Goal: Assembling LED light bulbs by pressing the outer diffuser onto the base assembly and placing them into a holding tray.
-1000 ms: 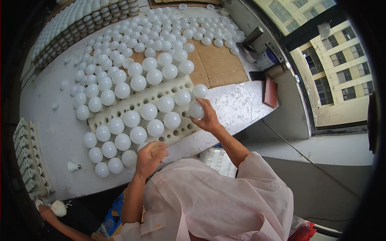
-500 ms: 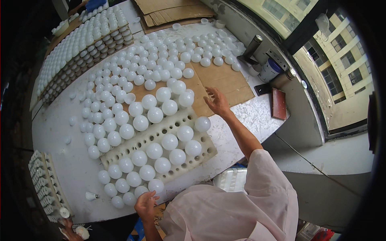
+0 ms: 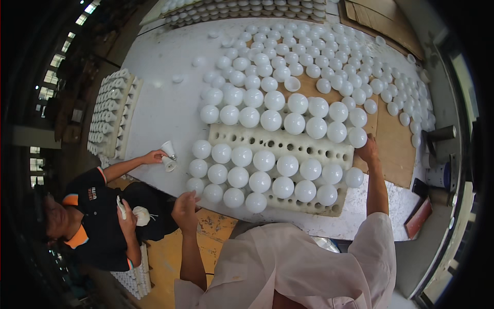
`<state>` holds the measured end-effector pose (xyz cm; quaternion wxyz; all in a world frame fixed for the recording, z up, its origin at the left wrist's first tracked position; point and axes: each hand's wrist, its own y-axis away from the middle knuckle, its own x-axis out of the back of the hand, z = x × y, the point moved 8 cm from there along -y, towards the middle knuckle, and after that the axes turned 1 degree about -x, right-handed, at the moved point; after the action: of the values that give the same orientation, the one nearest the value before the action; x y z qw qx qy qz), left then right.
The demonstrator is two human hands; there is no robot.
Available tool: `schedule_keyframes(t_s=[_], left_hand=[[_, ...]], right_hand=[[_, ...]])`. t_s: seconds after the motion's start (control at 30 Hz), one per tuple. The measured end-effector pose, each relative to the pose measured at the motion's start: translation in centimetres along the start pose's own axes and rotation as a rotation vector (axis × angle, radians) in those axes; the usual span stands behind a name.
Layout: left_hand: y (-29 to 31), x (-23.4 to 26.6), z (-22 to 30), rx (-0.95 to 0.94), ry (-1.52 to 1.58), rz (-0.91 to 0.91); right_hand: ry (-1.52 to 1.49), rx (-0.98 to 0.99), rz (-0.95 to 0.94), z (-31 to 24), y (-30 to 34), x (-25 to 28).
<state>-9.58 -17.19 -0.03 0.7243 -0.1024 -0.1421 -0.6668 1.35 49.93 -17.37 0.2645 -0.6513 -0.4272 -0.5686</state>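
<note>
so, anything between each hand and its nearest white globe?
Nothing visible. The left hand is close beside the front-left globe; the right hand is at the far rows' right-end globe, which partly hides it, so contact there is unclear.

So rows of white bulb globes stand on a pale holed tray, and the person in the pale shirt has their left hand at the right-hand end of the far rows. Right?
Not quite: the head view shows the right hand at the right-hand end of the far rows. The rest holds: rows of white bulb globes stand on a pale holed tray.
</note>
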Motion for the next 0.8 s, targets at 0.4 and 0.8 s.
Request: schedule_keyframes(t_s=[0.4, 0.8], left_hand=[[-16.7, 4.6, -13.9, -0.218, -0.686, -0.112], [-24.8, -5.7, -15.6, -0.611, -0.926, -0.462]], right_hand=[[-1.82, -0.296, 0.395, 3.2, 22.1, 0.7], [-1.871, -0.416, 0.467, -8.4, 30.9, 3.9]])
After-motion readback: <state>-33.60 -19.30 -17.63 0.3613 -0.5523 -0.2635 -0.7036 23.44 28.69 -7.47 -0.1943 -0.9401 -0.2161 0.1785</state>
